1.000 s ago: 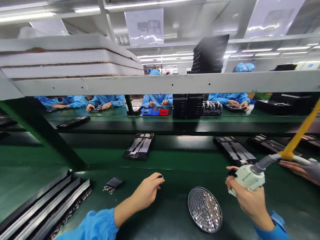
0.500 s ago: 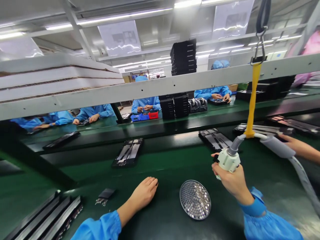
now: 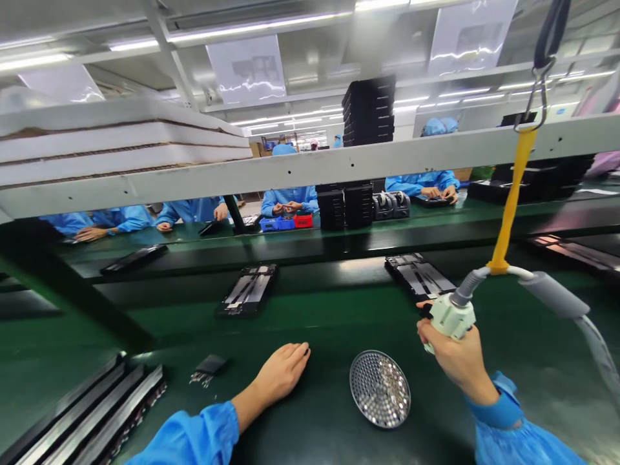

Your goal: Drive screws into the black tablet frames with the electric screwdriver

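My right hand (image 3: pixel 453 354) is wrapped round a pale green powered screwdriver (image 3: pixel 450 314), held above the green bench to the right of a round perforated metal dish (image 3: pixel 380 389) of small screws. A grey hose (image 3: pixel 549 294) runs from the tool, which hangs on a yellow strap (image 3: pixel 508 210). My left hand (image 3: pixel 283 369) rests on the bench surface left of the dish, fingers curled down loosely, with something small and dark at the fingertips. A small dark part (image 3: pixel 208 367) lies further left.
Long black trays (image 3: pixel 92 416) lie at the lower left. Flat black assemblies (image 3: pixel 249 289) (image 3: pixel 419 274) sit on the conveyor belt beyond. Across the line, people in blue coats work beside stacked black trays (image 3: pixel 346 205). A white shelf rail (image 3: pixel 310 165) crosses overhead.
My right hand with the screwdriver has drawn left and closer to the dish. My left hand has settled flat on the bench. A neighbour's hand at the right has left the view.
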`<action>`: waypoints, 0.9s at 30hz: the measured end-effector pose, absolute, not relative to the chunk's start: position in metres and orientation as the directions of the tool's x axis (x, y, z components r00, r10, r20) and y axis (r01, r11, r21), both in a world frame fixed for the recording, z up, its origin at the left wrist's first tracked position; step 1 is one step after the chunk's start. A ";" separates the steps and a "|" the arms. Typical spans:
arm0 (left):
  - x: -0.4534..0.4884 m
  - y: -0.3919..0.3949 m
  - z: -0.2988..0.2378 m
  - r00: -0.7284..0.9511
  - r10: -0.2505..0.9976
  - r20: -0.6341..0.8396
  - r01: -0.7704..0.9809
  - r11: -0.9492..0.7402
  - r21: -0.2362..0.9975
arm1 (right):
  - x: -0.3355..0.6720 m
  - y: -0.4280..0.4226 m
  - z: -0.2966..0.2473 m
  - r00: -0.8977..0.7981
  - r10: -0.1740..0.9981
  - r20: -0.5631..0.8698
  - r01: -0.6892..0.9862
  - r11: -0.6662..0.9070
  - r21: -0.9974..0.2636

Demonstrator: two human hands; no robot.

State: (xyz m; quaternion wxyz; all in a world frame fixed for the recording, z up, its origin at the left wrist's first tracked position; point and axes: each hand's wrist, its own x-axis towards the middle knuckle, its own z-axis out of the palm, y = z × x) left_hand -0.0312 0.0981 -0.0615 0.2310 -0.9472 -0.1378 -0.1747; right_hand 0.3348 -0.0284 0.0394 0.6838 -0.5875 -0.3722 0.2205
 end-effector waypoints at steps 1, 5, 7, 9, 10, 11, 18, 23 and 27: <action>-0.032 0.097 -0.061 0.902 0.181 0.392 0.342 -0.855 -0.390 | 0.334 -0.028 0.039 0.626 0.739 0.247 0.134 0.210 -0.969; -0.031 0.095 -0.059 0.904 0.177 0.388 0.338 -0.852 -0.399 | 0.333 -0.028 0.037 0.626 0.745 0.231 0.127 0.195 -0.972; -0.031 0.095 -0.059 0.906 0.174 0.387 0.335 -0.853 -0.401 | 0.334 -0.028 0.037 0.627 0.744 0.232 0.131 0.193 -0.973; -0.033 0.096 -0.061 0.905 0.178 0.387 0.338 -0.853 -0.398 | 0.335 -0.029 0.037 0.633 0.737 0.237 0.135 0.196 -0.971; -0.034 0.096 -0.062 0.903 0.186 0.387 0.345 -0.852 -0.394 | 0.336 -0.029 0.037 0.634 0.734 0.242 0.138 0.200 -0.970; -0.035 0.097 -0.063 0.900 0.200 0.388 0.356 -0.850 -0.389 | 0.336 -0.029 0.037 0.633 0.734 0.244 0.138 0.203 -0.969; -0.038 0.100 -0.065 0.842 0.339 0.419 0.477 -0.830 -0.289 | 0.341 -0.027 0.043 0.667 0.700 0.255 0.153 0.207 -0.966; -0.023 0.118 -0.056 0.779 0.468 0.417 0.559 -0.819 -0.126 | 0.362 -0.028 0.050 0.727 0.624 0.286 0.199 0.208 -0.958; 0.032 0.143 -0.047 0.768 0.547 0.333 0.586 -0.810 -0.022 | 0.380 -0.032 0.059 0.780 0.546 0.306 0.240 0.191 -0.952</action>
